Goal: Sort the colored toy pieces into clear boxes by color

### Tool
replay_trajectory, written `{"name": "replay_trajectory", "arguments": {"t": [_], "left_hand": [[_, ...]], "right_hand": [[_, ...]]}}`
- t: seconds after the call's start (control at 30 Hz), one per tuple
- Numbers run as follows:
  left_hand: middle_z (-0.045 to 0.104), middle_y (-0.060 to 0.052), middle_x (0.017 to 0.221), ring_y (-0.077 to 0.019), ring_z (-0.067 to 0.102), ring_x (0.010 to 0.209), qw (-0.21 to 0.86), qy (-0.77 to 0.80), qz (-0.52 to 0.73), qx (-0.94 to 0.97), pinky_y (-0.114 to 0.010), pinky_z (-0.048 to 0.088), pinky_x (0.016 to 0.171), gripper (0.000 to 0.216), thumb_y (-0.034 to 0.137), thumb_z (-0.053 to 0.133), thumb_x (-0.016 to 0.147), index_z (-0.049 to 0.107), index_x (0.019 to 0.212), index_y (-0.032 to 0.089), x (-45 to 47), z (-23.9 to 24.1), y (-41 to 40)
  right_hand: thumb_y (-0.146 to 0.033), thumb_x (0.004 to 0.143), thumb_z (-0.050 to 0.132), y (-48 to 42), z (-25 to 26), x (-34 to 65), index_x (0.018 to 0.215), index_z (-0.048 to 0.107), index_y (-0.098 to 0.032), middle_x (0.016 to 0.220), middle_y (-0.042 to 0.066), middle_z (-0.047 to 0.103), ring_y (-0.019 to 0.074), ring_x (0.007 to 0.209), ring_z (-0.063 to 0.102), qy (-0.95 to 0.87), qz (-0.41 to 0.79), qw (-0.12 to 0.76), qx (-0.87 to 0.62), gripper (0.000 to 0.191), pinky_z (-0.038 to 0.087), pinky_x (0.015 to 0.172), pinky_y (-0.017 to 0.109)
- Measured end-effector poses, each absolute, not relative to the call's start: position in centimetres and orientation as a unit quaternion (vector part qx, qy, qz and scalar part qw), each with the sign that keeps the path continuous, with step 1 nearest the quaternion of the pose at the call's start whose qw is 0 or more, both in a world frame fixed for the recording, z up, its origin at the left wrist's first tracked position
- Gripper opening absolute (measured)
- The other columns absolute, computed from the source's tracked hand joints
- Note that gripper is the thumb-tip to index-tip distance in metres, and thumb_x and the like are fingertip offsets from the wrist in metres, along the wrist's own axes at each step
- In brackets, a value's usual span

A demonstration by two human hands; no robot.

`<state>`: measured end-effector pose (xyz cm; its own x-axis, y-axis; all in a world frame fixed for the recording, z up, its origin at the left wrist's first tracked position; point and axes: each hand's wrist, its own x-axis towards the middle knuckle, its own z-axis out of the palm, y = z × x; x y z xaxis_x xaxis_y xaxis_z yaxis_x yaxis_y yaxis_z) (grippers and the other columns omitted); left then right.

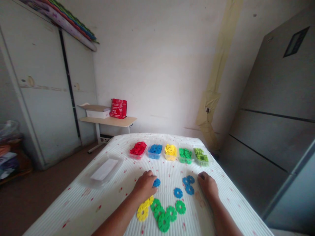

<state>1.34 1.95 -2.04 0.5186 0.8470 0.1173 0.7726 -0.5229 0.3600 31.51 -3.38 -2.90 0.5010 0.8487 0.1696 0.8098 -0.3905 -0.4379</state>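
Note:
My left hand rests on the white spotted table cover with fingers curled around a blue snowflake disc. My right hand lies knuckles up, fingers curled under, just right of two joined blue discs; nothing shows in it. One more blue disc lies between the hands. Near my left wrist lie yellow discs and a chain of green discs. Five small clear tubs stand in a row at the far side: red, blue, yellow, green, light green.
An empty clear tray with a white bottom sits at the left of the table. Behind stand a small wooden side table with a red bag and a box, a grey cabinet at left, and a large grey refrigerator at right.

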Motion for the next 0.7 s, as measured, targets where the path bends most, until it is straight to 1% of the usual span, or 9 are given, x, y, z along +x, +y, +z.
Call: {"name": "replay_trajectory", "arguments": {"t": [0.13, 0.23, 0.33, 0.4, 0.43, 0.5, 0.57, 0.63, 0.7], "left_hand": [[0.058, -0.007, 0.096, -0.0213, 0.051, 0.098, 0.148, 0.495, 0.148, 0.844, -0.031, 0.038, 0.087, 0.014, 0.025, 0.057, 0.067, 0.065, 0.076, 0.019, 2.4, -1.8, 1.8], [0.059, -0.009, 0.101, -0.0218, 0.051, 0.103, 0.176, 0.512, 0.169, 0.824, -0.032, 0.037, 0.09, 0.015, 0.02, 0.053, 0.07, 0.066, 0.077, 0.017, 2.9, -1.8, 2.0], [0.063, -0.009, 0.1, -0.0197, 0.054, 0.101, 0.222, 0.526, 0.194, 0.798, -0.03, 0.039, 0.089, 0.022, 0.015, 0.049, 0.072, 0.067, 0.086, 0.017, 2.8, -1.9, 2.5], [0.066, -0.007, 0.097, -0.0176, 0.058, 0.094, 0.258, 0.535, 0.209, 0.777, -0.028, 0.043, 0.083, 0.029, 0.012, 0.047, 0.072, 0.066, 0.094, 0.017, 2.4, -1.8, 3.0], [0.067, -0.006, 0.091, -0.0167, 0.061, 0.086, 0.279, 0.542, 0.214, 0.763, -0.027, 0.046, 0.076, 0.032, 0.011, 0.046, 0.072, 0.065, 0.097, 0.016, 2.2, -1.7, 3.3], [0.068, -0.004, 0.071, -0.0151, 0.063, 0.063, 0.323, 0.557, 0.218, 0.734, -0.025, 0.048, 0.059, 0.033, 0.011, 0.047, 0.07, 0.064, 0.099, 0.013, 1.9, -1.3, 4.1], [0.061, 0.0, 0.051, -0.0133, 0.057, 0.044, 0.36, 0.566, 0.228, 0.706, -0.023, 0.044, 0.045, 0.031, 0.011, 0.049, 0.069, 0.064, 0.096, 0.009, 1.8, -0.2, 5.3], [0.057, 0.002, 0.046, -0.0117, 0.054, 0.04, 0.38, 0.564, 0.262, 0.685, -0.021, 0.042, 0.042, 0.031, 0.012, 0.05, 0.07, 0.063, 0.097, 0.007, 2.1, 1.4, 7.0], [0.06, 0.001, 0.052, -0.0097, 0.056, 0.044, 0.385, 0.557, 0.314, 0.666, -0.019, 0.043, 0.045, 0.036, 0.015, 0.047, 0.075, 0.058, 0.109, 0.009, 2.7, 3.2, 8.9]], "right_hand": [[-0.027, 0.076, 0.04, -3.4, -3.0, 31.5, 0.079, 0.06, -0.021, 0.076, 0.005, 0.065, 0.0156, 0.068, 0.057, -0.497, 0.036, 0.233, -0.835, 0.021, 0.031, 0.055, 0.022], [-0.027, 0.076, 0.04, -3.3, -3.1, 31.6, 0.079, 0.06, -0.021, 0.077, 0.005, 0.066, 0.0156, 0.07, 0.057, -0.502, 0.037, 0.24, -0.83, 0.021, 0.031, 0.055, 0.022], [-0.027, 0.076, 0.041, -3.3, -3.1, 31.7, 0.079, 0.06, -0.021, 0.077, 0.005, 0.066, 0.0154, 0.07, 0.057, -0.501, 0.04, 0.242, -0.83, 0.021, 0.032, 0.056, 0.021], [-0.026, 0.076, 0.041, -3.3, -3.1, 31.6, 0.079, 0.061, -0.021, 0.076, 0.004, 0.066, 0.015, 0.069, 0.057, -0.498, 0.041, 0.245, -0.831, 0.021, 0.032, 0.056, 0.021], [-0.026, 0.075, 0.042, -3.3, -3.1, 31.6, 0.079, 0.061, -0.021, 0.076, 0.004, 0.066, 0.0148, 0.069, 0.057, -0.497, 0.041, 0.246, -0.831, 0.02, 0.032, 0.056, 0.021], [-0.026, 0.076, 0.042, -3.3, -3.0, 31.5, 0.078, 0.061, -0.021, 0.076, 0.004, 0.066, 0.0145, 0.068, 0.057, -0.497, 0.038, 0.248, -0.831, 0.02, 0.032, 0.056, 0.021], [-0.026, 0.076, 0.042, -3.3, -3.0, 31.4, 0.078, 0.061, -0.021, 0.075, 0.004, 0.066, 0.0146, 0.067, 0.057, -0.497, 0.034, 0.248, -0.831, 0.02, 0.032, 0.056, 0.021], [-0.025, 0.076, 0.042, -3.4, -3.0, 31.4, 0.078, 0.061, -0.021, 0.075, 0.005, 0.066, 0.015, 0.067, 0.057, -0.498, 0.031, 0.249, -0.83, 0.02, 0.032, 0.056, 0.022], [-0.025, 0.077, 0.041, -3.4, -3.0, 31.4, 0.078, 0.06, -0.02, 0.075, 0.005, 0.066, 0.0152, 0.068, 0.057, -0.503, 0.029, 0.252, -0.826, 0.02, 0.032, 0.057, 0.022]]}}
